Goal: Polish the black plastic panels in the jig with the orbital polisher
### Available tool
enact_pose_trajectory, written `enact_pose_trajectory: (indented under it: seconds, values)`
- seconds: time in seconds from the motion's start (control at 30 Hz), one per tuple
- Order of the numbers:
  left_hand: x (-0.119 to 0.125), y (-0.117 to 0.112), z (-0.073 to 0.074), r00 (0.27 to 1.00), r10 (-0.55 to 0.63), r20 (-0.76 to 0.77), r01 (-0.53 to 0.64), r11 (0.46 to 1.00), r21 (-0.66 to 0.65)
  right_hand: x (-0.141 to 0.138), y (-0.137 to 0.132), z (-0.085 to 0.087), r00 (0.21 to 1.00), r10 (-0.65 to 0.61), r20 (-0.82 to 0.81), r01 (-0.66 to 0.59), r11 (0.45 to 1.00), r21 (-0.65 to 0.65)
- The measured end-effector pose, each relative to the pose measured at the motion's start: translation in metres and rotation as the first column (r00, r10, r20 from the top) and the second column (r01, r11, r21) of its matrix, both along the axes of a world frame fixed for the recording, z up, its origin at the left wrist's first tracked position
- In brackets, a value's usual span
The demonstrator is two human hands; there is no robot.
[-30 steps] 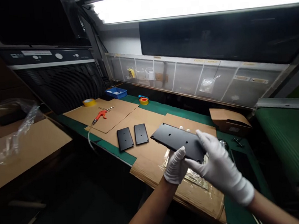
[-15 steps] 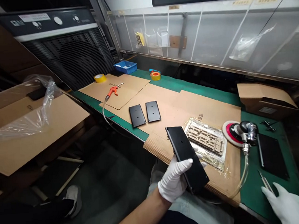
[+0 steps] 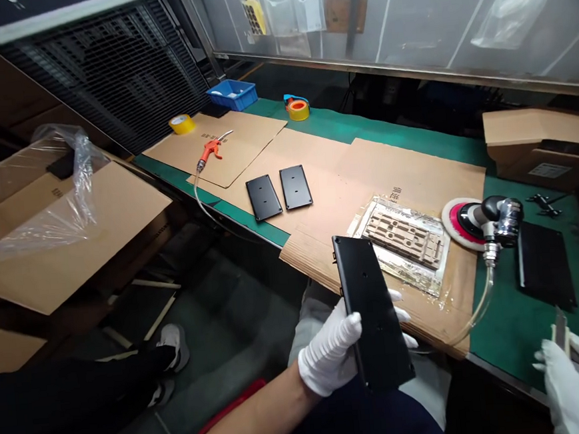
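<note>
Two gloved hands are apart: the left hand (image 3: 328, 356) clamps a black plate (image 3: 374, 310), the right hand (image 3: 578, 385) pinches a slim metal tool (image 3: 560, 329) near an orbital sander (image 3: 480, 223).

No legible text anywhere. Dark print, likely CJK characters (image 3: 396, 194), on cardboard sheet (image 3: 406, 174) just above foil pack (image 3: 397, 248); too small to read. White label (image 3: 549, 170) on carton at right (image 3: 539, 150): lines blurred. Small dark print (image 3: 57, 193) on carton flap at left (image 3: 27, 197): unreadable. Yellow card (image 3: 253, 9) in clear bag on back panel: marks indistinct.
</note>
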State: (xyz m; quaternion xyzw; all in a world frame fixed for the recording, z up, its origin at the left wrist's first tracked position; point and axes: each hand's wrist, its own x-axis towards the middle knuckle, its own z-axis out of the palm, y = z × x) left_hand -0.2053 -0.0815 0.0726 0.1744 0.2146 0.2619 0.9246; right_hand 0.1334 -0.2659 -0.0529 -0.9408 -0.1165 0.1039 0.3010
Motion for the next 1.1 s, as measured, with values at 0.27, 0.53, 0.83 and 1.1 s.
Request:
enact_pose_trajectory:
  seconds: [0.27,0.53,0.83,1.1]
  values:
    - [-0.019,0.004,0.015,0.961,-0.258,0.101,0.277,0.887,-0.370,-0.135,0.041,0.087,0.941,0.173,-0.290,-0.012,0.874,0.485]
    - [-0.047,-0.037,0.023,0.974,-0.157,-0.166,0.083,0.919,-0.387,-0.193,0.034,0.118,0.710,0.704,-0.019,-0.552,0.573,0.607]
    - [-0.044,-0.038,0.033,0.964,-0.197,-0.177,0.106,0.900,-0.422,-0.210,0.023,0.147,0.550,0.829,0.099,-0.704,0.396,0.590]
    - [-0.043,-0.040,0.030,0.962,-0.228,-0.150,0.137,0.879,-0.457,-0.210,0.024,0.148,0.525,0.839,0.141,-0.767,0.394,0.507]
